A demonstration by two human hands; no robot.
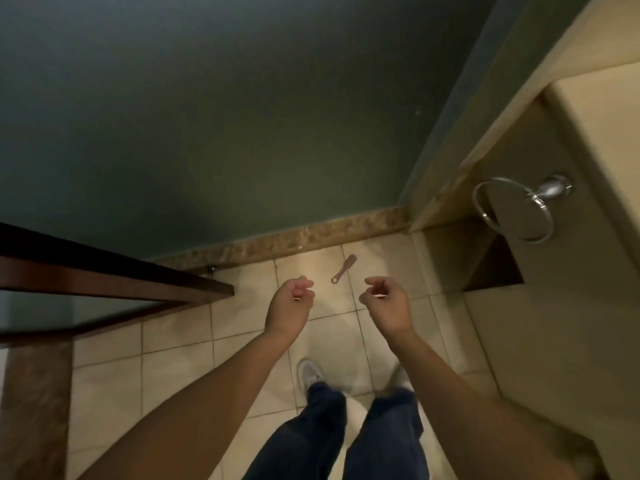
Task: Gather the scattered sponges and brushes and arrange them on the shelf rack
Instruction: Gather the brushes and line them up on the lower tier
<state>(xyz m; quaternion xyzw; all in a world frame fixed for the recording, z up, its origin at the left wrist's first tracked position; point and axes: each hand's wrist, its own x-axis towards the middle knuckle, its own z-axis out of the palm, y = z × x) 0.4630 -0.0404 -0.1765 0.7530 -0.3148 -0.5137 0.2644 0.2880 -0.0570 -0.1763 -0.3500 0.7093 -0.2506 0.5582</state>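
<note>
A small pink brush [344,269] lies on the beige tiled floor near the stone skirting, its ringed handle end pointing toward me. Both my arms reach out over the floor in front of me. My left hand [290,303] hangs to the left of the brush with fingers loosely curled and nothing in it. My right hand [385,299] hangs to the right of the brush, fingers also loosely curled and empty. Neither hand touches the brush. No sponge or shelf rack is in view.
A dark wooden frame with a glass panel [114,278] juts in from the left. A green wall [207,116] stands ahead. At right is a beige wall with a chrome towel ring [512,213]. My legs and shoes [311,374] stand on the tiles below.
</note>
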